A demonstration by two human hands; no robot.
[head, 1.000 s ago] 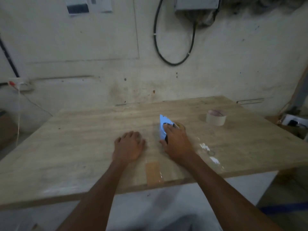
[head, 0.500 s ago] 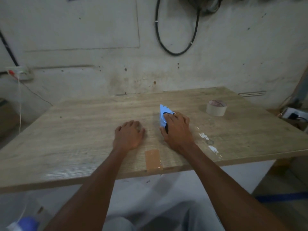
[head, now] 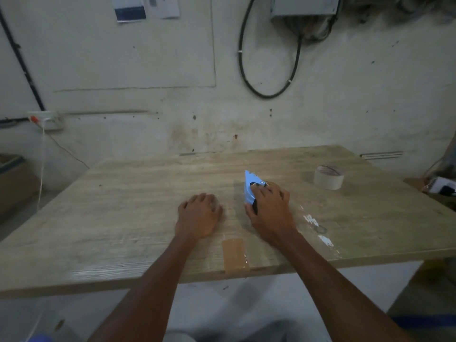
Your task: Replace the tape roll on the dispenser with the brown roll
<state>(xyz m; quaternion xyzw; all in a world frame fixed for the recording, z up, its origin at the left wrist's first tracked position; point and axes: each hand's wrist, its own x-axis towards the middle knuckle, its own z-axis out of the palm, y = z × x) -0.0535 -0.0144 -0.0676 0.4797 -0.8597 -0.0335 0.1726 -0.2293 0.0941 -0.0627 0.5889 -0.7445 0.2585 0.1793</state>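
Note:
A light blue tape dispenser lies on the wooden table, right of centre. My right hand rests over its rear half and grips it; a brown roll edge shows just under my fingers. My left hand lies on the table beside it, fingers curled under, nothing visible in it. A pale tape roll lies flat at the back right, apart from both hands.
A strip of brown tape is stuck at the table's near edge. White scraps and clear tape mark the surface on the right. A wall with a hanging black cable stands behind the table.
The camera tilted down and then back up. Both hands and the dispenser have stayed in place on the table.

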